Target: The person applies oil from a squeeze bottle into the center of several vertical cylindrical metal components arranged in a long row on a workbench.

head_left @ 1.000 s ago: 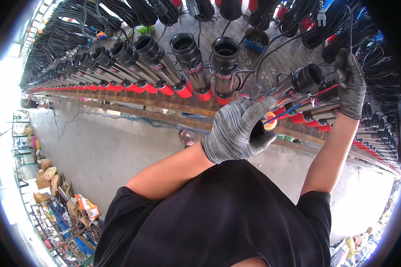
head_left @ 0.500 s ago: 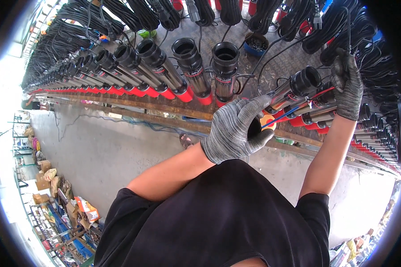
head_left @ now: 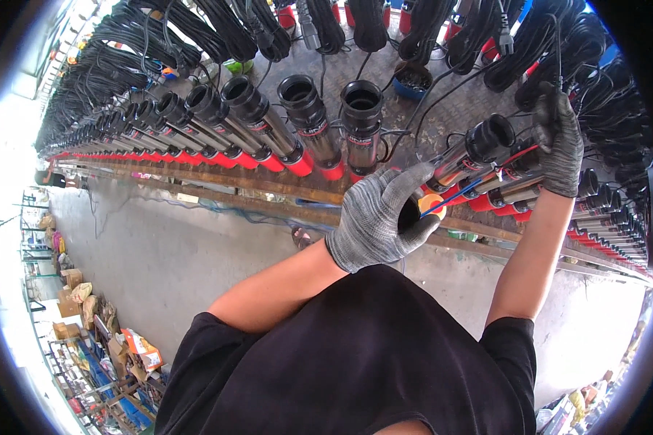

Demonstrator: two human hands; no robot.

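My left hand [head_left: 374,221], in a grey knitted glove, is curled round a black round-mouthed part [head_left: 409,216]; the palm hides most of it. Just past its fingertips is a yellow-orange round piece [head_left: 434,206]. A thin blue wire [head_left: 457,196] slants from there toward the right, and a red wire [head_left: 519,154] continues near my right hand [head_left: 559,145]. That gloved hand is raised, its fingers closed on a black cable [head_left: 558,58] running upward. Between the hands leans a steel tubular pump [head_left: 490,138] with a black open top.
Similar pumps [head_left: 313,119] with red bases line the bench edge [head_left: 268,174] on both sides. Coiled black cables [head_left: 370,25] lie behind them. A blue bowl of small dark pieces [head_left: 412,78] sits on the bench. Cardboard boxes [head_left: 65,301] stand at lower left.
The view has shifted slightly, so the bench and pumps sit a little differently in the picture. Both hands keep nearly the same pose and grip.
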